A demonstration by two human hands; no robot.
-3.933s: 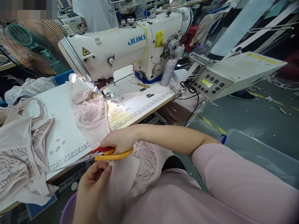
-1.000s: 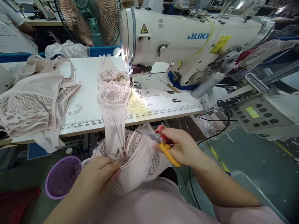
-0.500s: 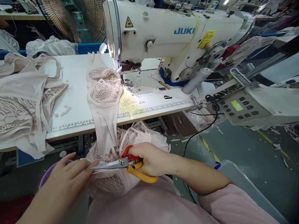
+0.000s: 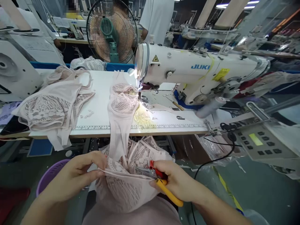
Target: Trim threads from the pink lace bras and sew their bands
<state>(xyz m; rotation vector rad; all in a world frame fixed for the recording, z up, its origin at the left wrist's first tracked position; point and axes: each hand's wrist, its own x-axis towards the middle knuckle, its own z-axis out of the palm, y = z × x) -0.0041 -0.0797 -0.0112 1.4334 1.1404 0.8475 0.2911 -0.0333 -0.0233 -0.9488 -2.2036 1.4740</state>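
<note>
My left hand [image 4: 85,172] pinches the top edge of a pale pink lace bra [image 4: 126,190] lying across my lap. In my right hand [image 4: 175,179] are scissors [image 4: 170,192] with red and yellow handles. Their blades point left, partly behind the bra's upper edge, and my right fingers are close to that edge too. A further pale pink bra [image 4: 124,103] runs from beside the machine's needle down over the table edge, onto more lace pieces [image 4: 142,154] above my lap.
A white JUKI sewing machine [image 4: 178,64] stands on the white table [image 4: 98,118]. Stacked bras [image 4: 51,106] lie at left, below a fan [image 4: 112,31]. A wooden-handled tool [image 4: 178,105] rests under the machine arm. A control panel [image 4: 260,140] juts out at right; a purple basket [image 4: 50,175] sits lower left.
The view has tilted up. My left hand now pinches the bra's edge, and the edge is spread between both hands. The scissors have swung away from my left fingers toward the right.
</note>
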